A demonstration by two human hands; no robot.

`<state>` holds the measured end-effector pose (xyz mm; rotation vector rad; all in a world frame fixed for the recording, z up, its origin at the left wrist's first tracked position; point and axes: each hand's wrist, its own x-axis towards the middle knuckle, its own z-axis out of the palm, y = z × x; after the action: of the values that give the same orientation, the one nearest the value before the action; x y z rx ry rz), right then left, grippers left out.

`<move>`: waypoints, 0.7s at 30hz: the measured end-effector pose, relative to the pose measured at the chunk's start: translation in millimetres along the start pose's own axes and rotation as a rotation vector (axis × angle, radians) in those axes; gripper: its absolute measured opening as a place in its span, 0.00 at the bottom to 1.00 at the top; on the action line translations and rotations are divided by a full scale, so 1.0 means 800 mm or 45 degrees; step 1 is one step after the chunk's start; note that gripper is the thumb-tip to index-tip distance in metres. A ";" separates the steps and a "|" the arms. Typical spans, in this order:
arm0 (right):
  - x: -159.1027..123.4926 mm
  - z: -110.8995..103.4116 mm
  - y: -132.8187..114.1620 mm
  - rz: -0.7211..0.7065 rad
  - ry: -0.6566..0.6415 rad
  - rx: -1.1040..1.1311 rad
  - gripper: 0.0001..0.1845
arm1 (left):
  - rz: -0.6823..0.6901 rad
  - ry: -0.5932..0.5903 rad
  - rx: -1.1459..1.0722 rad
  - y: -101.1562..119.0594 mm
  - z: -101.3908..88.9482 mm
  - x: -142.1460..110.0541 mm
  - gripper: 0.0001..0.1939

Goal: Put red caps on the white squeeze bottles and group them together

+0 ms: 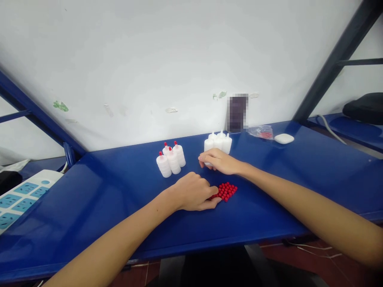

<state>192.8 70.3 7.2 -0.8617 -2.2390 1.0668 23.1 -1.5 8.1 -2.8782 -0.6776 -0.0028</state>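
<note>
My left hand point(194, 192) rests on the blue table point(119, 207) with its fingers curled down at the left edge of a pile of small red caps point(226, 191). My right hand point(219, 161) is closed around a white bottle point(208, 145) in a group of uncapped white bottles point(220, 141). To the left stand three white bottles with red caps point(171, 159).
A white power strip point(20, 195) lies at the table's left edge. At the back are a dark pixelated object point(237, 113), a clear plastic bag point(261, 132) and a white oval object point(284, 138). Dark metal frame struts point(335, 59) rise on the right.
</note>
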 end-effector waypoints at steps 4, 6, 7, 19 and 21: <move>-0.001 0.000 -0.001 0.007 0.004 -0.017 0.24 | 0.011 0.023 -0.018 0.000 0.002 0.000 0.21; -0.001 0.000 -0.001 0.008 0.004 -0.020 0.23 | 0.013 0.036 -0.023 -0.001 0.004 0.000 0.21; -0.001 0.000 -0.001 0.008 0.003 -0.018 0.23 | 0.017 0.038 -0.024 -0.001 0.004 0.000 0.21; -0.006 0.000 -0.004 -0.023 0.009 -0.107 0.22 | 0.007 0.035 -0.103 -0.001 0.006 -0.001 0.19; -0.007 0.001 -0.004 -0.060 0.015 -0.190 0.20 | -0.014 0.033 -0.138 -0.001 0.005 -0.002 0.20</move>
<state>195.1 64.0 8.2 -0.8687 -2.3399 0.8798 20.8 -0.8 4.3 -2.9717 -0.7095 -0.0810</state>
